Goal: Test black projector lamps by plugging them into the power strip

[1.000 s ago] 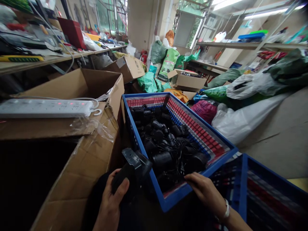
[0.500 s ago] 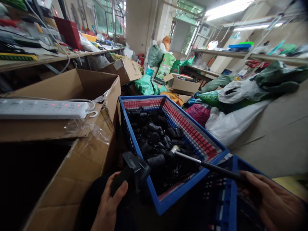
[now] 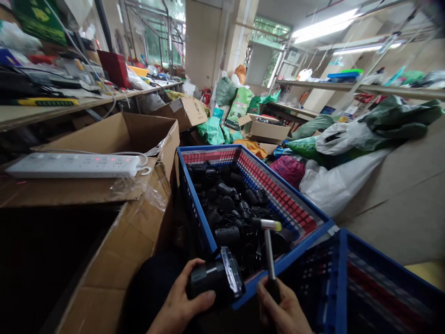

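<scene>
My left hand [image 3: 186, 297] is wrapped round a black cylindrical device [image 3: 212, 280] with a wider, shiny flat end facing right; its exact kind I cannot make out. In my right hand [image 3: 283, 306] is a hammer [image 3: 269, 253], held upright by its black grip. Its head has a yellowish face pointing right and a dark face pointing left. The hammer is apart from the device. Just beyond both hands, a blue plastic crate [image 3: 194, 199] holds many similar black devices [image 3: 227, 204] and thin cables.
An open cardboard box [image 3: 100, 283] stands on the left, with a white power strip [image 3: 74, 165] lying across its flap. A second blue crate [image 3: 342, 278] sits at lower right. Filled bags [image 3: 333, 181] lie along the right, and a cluttered workbench [image 3: 41, 111] runs on the left.
My right hand has swung left and the hammer has turned from slanting to upright. My left hand has moved right and down, turning the black device so its shiny end faces right.
</scene>
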Demonstrator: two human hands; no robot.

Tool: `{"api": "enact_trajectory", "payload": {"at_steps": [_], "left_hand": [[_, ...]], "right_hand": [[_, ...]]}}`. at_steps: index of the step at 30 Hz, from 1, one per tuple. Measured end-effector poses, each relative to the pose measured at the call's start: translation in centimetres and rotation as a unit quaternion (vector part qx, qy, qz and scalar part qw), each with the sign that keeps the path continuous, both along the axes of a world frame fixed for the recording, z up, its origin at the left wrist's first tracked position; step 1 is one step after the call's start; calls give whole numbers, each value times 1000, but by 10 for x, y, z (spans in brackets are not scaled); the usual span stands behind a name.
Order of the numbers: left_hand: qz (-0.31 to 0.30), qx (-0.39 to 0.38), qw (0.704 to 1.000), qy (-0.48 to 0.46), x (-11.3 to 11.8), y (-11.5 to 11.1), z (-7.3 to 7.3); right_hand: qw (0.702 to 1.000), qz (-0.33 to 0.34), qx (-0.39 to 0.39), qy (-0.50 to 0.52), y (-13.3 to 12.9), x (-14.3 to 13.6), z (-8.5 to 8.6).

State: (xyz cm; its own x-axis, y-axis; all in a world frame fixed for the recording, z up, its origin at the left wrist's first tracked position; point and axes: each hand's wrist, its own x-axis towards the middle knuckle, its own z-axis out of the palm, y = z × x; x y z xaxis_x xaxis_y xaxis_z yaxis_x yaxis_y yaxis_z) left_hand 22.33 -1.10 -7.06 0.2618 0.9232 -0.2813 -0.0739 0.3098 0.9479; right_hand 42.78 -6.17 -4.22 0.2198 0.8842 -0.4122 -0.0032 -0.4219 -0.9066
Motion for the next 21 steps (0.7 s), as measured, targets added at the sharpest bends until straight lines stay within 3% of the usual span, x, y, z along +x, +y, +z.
{"api": "enact_trajectory", "payload": {"at_steps": [2, 5, 9, 12, 15, 21], "left_hand": [[-9, 21, 999, 36, 1, -1, -3], [-8, 52, 995, 83, 5, -4, -7], [-6, 69, 988, 138, 5, -6, -11], [-61, 104, 980, 161, 4, -5, -9], [-96, 122, 975, 161, 4, 0, -7], [-157, 72, 972, 158, 2, 10, -8]], "right_hand": [[997, -21, 30, -75, 7, 1, 13], [994, 11, 45, -100, 8, 0, 22], [996, 38, 53, -57, 6, -17, 8], [996, 11, 69, -47, 2, -35, -6], [993, 8, 95, -66, -3, -44, -10], [979, 10, 112, -170, -30, -2, 16]]}}
